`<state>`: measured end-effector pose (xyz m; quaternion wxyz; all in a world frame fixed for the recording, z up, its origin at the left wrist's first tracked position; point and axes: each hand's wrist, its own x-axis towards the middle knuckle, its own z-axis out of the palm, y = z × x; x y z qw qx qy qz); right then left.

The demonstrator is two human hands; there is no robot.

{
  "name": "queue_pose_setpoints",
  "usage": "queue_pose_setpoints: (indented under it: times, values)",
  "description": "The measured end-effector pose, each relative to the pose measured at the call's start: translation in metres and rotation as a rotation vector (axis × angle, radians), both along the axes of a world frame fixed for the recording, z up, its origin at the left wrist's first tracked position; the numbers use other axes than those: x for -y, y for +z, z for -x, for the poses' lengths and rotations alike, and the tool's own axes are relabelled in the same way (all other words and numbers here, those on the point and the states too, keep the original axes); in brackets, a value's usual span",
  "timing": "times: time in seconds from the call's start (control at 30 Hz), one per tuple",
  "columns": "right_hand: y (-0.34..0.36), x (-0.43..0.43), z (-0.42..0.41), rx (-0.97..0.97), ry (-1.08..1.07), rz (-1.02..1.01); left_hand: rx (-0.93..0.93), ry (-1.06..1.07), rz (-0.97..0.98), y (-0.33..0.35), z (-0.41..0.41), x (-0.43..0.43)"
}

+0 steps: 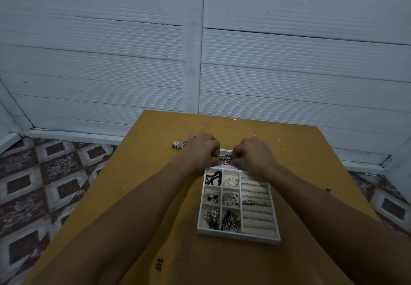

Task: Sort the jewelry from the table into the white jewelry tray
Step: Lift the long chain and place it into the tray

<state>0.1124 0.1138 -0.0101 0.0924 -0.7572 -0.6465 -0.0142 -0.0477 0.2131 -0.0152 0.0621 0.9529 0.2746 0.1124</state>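
Two hands share one dark metal link chain [223, 158]: left hand [203, 151] and right hand [251, 158] pinch it above the far end of the white compartmented jewelry tray [238, 237]. Nearer than the grip, six small compartments hold jewelry. One silver metal watch [179, 144] lies just left of the grip on the yellow table [151, 196].

White slatted wall [89, 67], patterned floor [44, 187].
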Motion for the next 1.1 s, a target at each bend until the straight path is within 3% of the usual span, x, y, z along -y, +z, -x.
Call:
queue_pose_setpoints:
  times: [0.47,0.67,0.87,1.0,1.1]
  values:
    - [-0.006,-0.001,0.002,-0.113,-0.036,-0.029,0.089,0.066,-0.06,-0.01,0.003,0.001]
    - [0.001,-0.001,0.004,-0.105,-0.042,-0.013,0.219,0.082,0.059,-0.012,0.012,0.006]
    - [0.017,-0.011,0.021,-0.389,-0.073,-0.181,0.448,0.241,0.239,-0.019,0.056,0.04]
    - [0.023,-0.032,0.042,-0.434,-0.005,-0.162,0.361,0.308,0.179,-0.027,0.098,0.053]
    - [0.022,-0.051,0.063,-0.428,0.033,-0.088,0.19,0.355,0.151,-0.029,0.12,0.055]
